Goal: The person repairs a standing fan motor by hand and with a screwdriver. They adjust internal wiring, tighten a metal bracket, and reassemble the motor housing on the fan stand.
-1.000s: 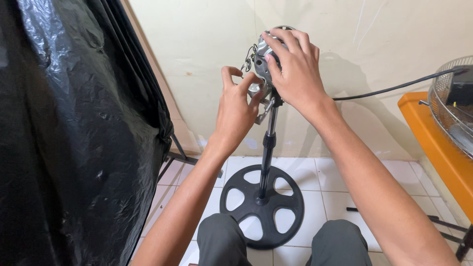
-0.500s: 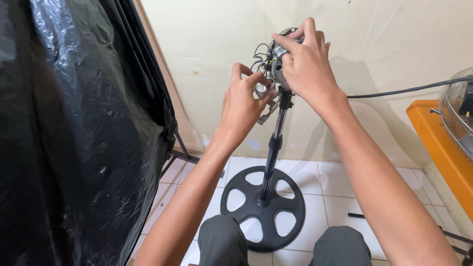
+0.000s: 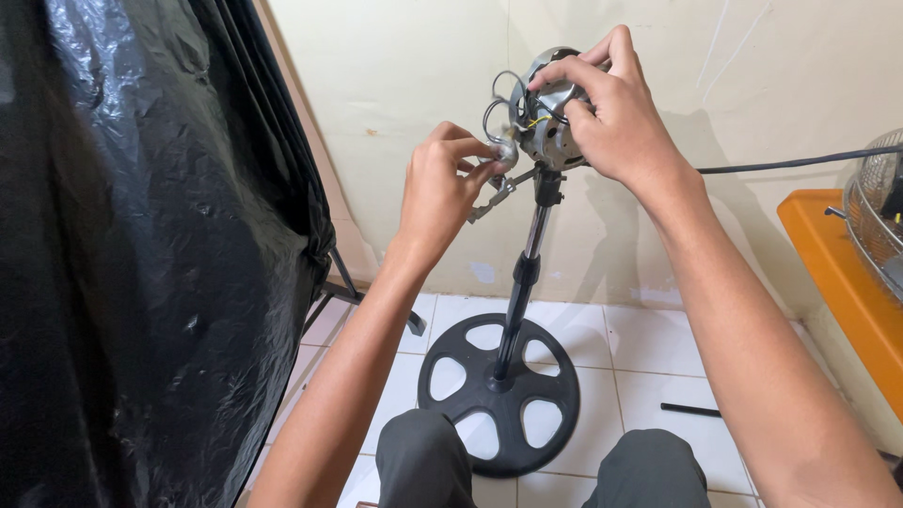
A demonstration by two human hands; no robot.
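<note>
A: Gripping the bare fan motor [image 3: 550, 113] atop the stand pole [image 3: 523, 273], right hand [image 3: 616, 118] curled closed over its casing.

B: And the left hand [image 3: 442, 188]?

A: Pinched shut on a small metal part [image 3: 505, 155] just beside the motor, above the round black base [image 3: 499, 390] on the tiled floor [image 3: 649, 348].

A cream wall [image 3: 395, 85] fills the back, marked with faint scuffs and soft shadows. White floor tiles [image 3: 658, 348] with grey joints run up to it. On the left hangs a crinkled black plastic sheet [image 3: 141, 254], glossy where light catches it, on a dark stand leg [image 3: 343, 282]. At the right edge stands an orange table [image 3: 837, 273], and a black cable [image 3: 800, 162] crosses the wall.
</note>
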